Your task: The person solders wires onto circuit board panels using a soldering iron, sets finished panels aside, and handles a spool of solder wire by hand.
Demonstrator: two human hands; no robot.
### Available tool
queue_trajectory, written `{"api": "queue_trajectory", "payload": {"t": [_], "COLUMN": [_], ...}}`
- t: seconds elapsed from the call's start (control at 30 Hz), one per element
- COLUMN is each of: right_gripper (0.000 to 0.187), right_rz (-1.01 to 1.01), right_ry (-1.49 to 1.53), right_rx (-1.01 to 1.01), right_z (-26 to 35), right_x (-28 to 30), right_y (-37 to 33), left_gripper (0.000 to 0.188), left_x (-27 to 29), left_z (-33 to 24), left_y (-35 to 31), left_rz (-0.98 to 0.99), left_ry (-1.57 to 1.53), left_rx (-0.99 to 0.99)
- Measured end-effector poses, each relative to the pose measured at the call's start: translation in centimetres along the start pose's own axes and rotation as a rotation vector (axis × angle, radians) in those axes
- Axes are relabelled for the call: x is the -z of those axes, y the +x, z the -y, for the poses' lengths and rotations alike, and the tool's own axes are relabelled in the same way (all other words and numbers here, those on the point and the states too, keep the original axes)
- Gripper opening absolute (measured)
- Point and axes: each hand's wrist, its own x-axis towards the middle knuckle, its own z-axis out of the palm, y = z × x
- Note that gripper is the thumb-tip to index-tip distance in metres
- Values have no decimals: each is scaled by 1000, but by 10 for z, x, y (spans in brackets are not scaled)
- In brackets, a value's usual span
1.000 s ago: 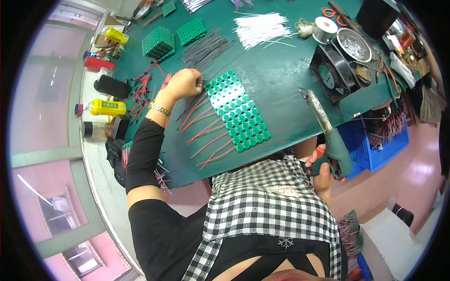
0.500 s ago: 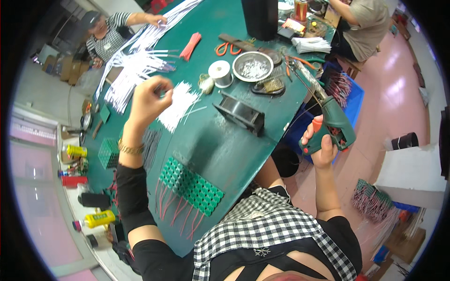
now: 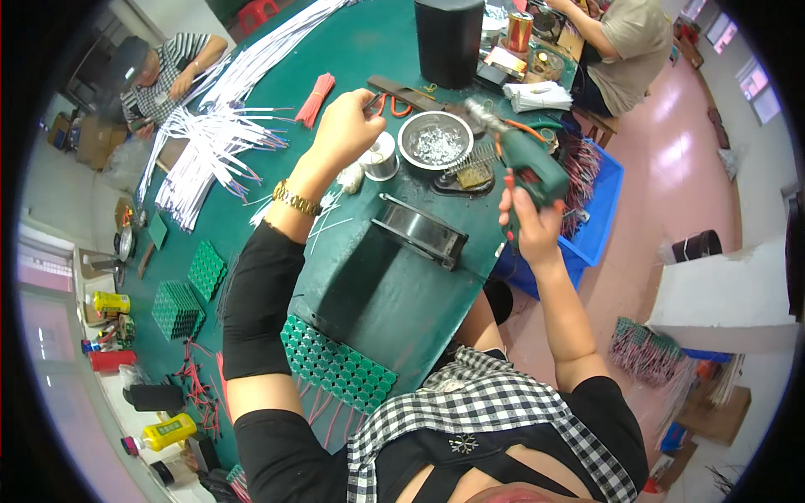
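My right hand is wrapped round the handle of a green soldering gun with an orange-red trigger. The gun is raised over the table's right edge, its blurred metal front end near the soldering stand. My left hand is closed above a spool of solder wire, close to orange-handled scissors. What its fingers hold, if anything, is hidden. A black fan stands between my arms. Nearer me lies a panel of green round circuit boards with red wires, partly behind my left sleeve.
A metal bowl of silvery bits sits beyond the fan. White wires and a red wire bundle lie far left. A black bin stands at the back, blue crates at the right. Two people sit across the table.
My left hand has moved right, from over the white wires toward the scissors and spool. My right hand has brought the soldering gun left and inward. The whole view has shifted slightly.
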Motion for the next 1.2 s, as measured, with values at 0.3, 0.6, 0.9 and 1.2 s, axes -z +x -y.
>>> {"api": "queue_trajectory", "payload": {"t": [0.3, 0.6, 0.9, 1.2], "right_gripper": [25, 34, 53, 57], "right_rz": [18, 60, 6, -126], "right_ry": [47, 14, 577, 837], "right_rx": [177, 4, -150, -225], "right_z": [0, 21, 4, -5], "right_x": [-6, 5, 29, 93], "right_y": [-10, -23, -32, 27], "left_gripper": [35, 21, 27, 21], "left_x": [31, 41, 42, 23], "left_z": [8, 0, 1, 3], "left_y": [-47, -75, -97, -94], "left_rz": [-76, 48, 70, 43], "left_ry": [144, 100, 214, 51], "left_rx": [17, 0, 145, 116]}}
